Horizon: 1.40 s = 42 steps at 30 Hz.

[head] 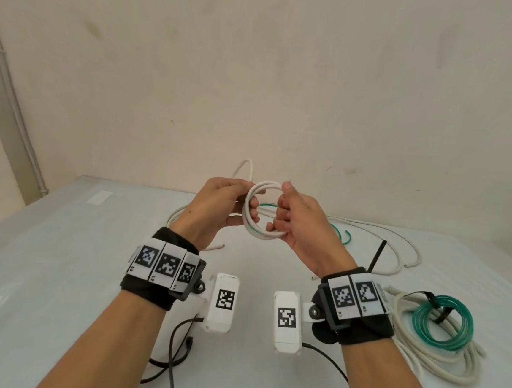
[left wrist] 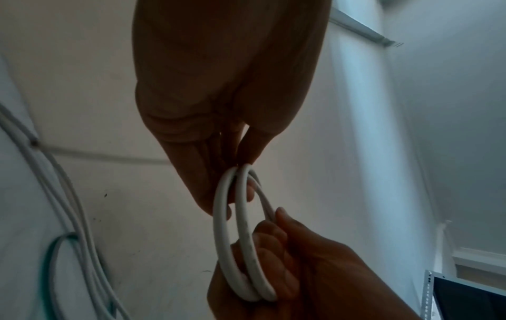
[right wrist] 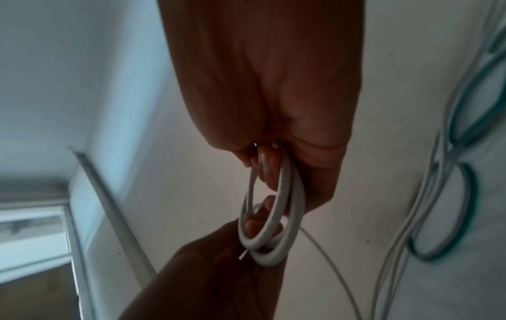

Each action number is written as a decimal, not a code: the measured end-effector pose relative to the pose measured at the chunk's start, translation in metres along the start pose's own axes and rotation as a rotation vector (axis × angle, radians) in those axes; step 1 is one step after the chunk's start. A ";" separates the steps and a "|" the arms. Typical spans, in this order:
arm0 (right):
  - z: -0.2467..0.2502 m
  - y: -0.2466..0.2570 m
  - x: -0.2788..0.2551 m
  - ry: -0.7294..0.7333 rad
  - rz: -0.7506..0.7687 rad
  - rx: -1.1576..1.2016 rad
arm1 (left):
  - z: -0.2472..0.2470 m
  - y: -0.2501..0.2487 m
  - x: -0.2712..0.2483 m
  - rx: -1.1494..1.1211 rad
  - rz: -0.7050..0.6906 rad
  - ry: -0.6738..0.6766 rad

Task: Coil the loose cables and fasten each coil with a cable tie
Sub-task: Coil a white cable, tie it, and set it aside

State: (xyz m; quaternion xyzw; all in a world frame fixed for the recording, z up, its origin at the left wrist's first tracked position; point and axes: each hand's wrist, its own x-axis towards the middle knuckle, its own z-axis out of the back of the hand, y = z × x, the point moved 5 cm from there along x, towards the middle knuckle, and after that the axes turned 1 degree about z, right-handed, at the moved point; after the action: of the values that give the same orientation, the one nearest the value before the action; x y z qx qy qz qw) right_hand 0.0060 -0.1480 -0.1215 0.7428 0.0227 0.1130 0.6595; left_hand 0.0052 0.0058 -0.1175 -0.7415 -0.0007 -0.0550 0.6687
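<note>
Coiling step in hand: both hands hold a small white coil in the air above the middle of the tabletop, toward its far edge. Left hand has fingers curled through the loops on its side; right hand pinches the opposite side, thumb on top. Wrist views show two to three turns, loops a bit splayed, not yet bundled tight. A short free end sticks up behind the left hand.

My read: winding on this cable is nearly done, tie not on yet. No loose tie is visible within reach; can't tell where the next one is. Next move calls for one hand clamping all the turns together so they don't spring, freeing the other to fetch and wrap a tie.

Materials: the cable is smooth, round and white-jacketed, fairly stiff, so it likely holds a round loop and wants to unwind. More loose cables, white and green, sprawl along the far right of the tabletop. Near the right edge, a green coil of glossy translucent tubing with a black tie sits on an off-white coil. The tabletop is matte and pale.
</note>
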 end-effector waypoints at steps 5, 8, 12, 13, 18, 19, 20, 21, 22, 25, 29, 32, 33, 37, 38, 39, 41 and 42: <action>-0.005 0.001 -0.001 0.042 0.096 -0.468 | -0.011 -0.003 -0.003 0.126 0.019 0.027; -0.009 0.001 -0.003 0.103 0.145 -0.647 | -0.015 -0.004 -0.006 0.228 0.040 0.035; -0.008 -0.004 -0.003 0.097 0.123 -0.755 | -0.014 -0.003 -0.008 0.223 0.093 0.013; -0.007 -0.005 -0.003 0.079 0.106 -0.769 | -0.014 -0.003 -0.009 0.216 0.097 -0.001; -0.009 -0.001 -0.007 0.026 0.193 -0.832 | -0.017 -0.002 -0.009 0.241 0.111 -0.014; -0.010 0.000 -0.007 0.007 0.225 -0.834 | -0.018 -0.001 -0.008 0.257 0.118 -0.019; -0.010 0.000 -0.007 -0.020 0.252 -0.834 | -0.019 0.000 -0.007 0.274 0.124 -0.019; -0.010 0.001 -0.007 -0.048 0.273 -0.832 | -0.021 0.001 -0.006 0.295 0.131 -0.012; -0.009 0.000 -0.007 -0.070 0.283 -0.831 | -0.023 0.003 -0.006 0.321 0.136 0.004; -0.007 -0.003 -0.006 -0.085 0.257 -0.858 | -0.027 0.004 -0.006 0.406 0.132 0.056; -0.006 -0.009 -0.003 -0.049 0.188 -0.976 | -0.027 0.002 -0.006 0.518 0.066 0.074; -0.004 -0.007 -0.003 -0.062 0.172 -1.012 | -0.028 -0.003 -0.008 0.588 -0.037 0.093; -0.002 -0.007 -0.002 -0.075 0.163 -1.039 | -0.029 -0.004 -0.008 0.602 -0.064 0.091; 0.009 -0.006 -0.004 -0.130 0.072 -1.302 | -0.032 -0.004 -0.007 0.677 -0.128 0.070; 0.010 -0.005 -0.006 -0.155 0.045 -1.388 | -0.033 -0.004 -0.006 0.704 -0.145 0.064; 0.011 -0.003 -0.007 -0.180 0.052 -1.451 | -0.034 -0.005 -0.006 0.718 -0.166 0.060; 0.008 0.006 -0.008 -0.193 0.134 -1.417 | -0.033 -0.006 -0.006 0.674 -0.202 0.047; 0.007 0.010 -0.007 -0.165 0.183 -1.300 | -0.031 -0.007 -0.007 0.604 -0.208 0.031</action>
State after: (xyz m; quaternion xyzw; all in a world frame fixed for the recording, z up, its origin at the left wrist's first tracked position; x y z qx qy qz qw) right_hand -0.0002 -0.1569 -0.1136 0.1986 -0.1637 0.1021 0.9609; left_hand -0.0044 -0.0237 -0.1081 -0.5045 -0.0828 -0.1316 0.8493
